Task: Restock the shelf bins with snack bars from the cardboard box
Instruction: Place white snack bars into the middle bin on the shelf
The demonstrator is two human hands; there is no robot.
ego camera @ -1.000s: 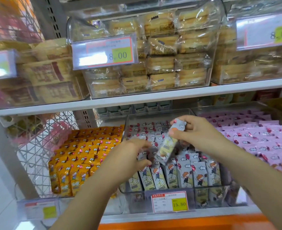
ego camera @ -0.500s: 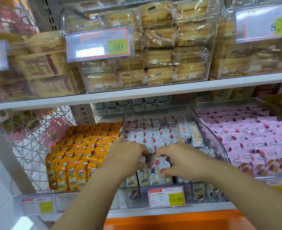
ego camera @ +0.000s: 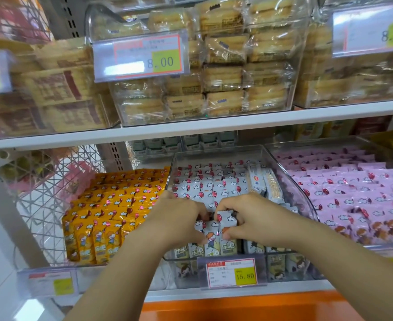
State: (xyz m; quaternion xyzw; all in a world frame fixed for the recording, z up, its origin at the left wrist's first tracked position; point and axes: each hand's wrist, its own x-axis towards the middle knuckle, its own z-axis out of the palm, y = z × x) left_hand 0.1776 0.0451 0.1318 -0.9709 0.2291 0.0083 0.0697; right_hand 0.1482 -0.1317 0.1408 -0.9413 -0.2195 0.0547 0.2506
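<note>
**Item under handling.** One white-wrapped snack bar (ego camera: 226, 224) stands upright in the front row (ego camera: 210, 242) of the middle bin (ego camera: 216, 151) on the lower shelf. Its top crimp stands slightly proud of the neighbouring bars.

**Hands.** The right hand (ego camera: 253, 218) pinches this bar between thumb and curled fingers. The left hand (ego camera: 179, 218), just beside it, has its fingers curled round the adjacent front-row bars, apparently holding a slot apart. The knuckles of the two hands nearly meet over the row.

**Change noted.** A second ago the right hand held the bar raised and tilted above the bin while the left waited at the front row. Half a second ago both hands had dropped to that row. The bar is now down among its neighbours. In my judgement this placement is all but finished, with only a press to level and a release outstanding.

**Bin condition.** The rows behind stand tightly packed. Two loose bars (ego camera: 265, 181) lie flat against the right wall and likely want standing up.

**Surroundings.** Yellow bars (ego camera: 112, 209) fill the bin to the left and pink bars (ego camera: 353, 193) the bin to the right. A price tag (ego camera: 231, 273) hangs on the bin front. The cardboard box is not in view, so remaining stock cannot be assessed.
</note>
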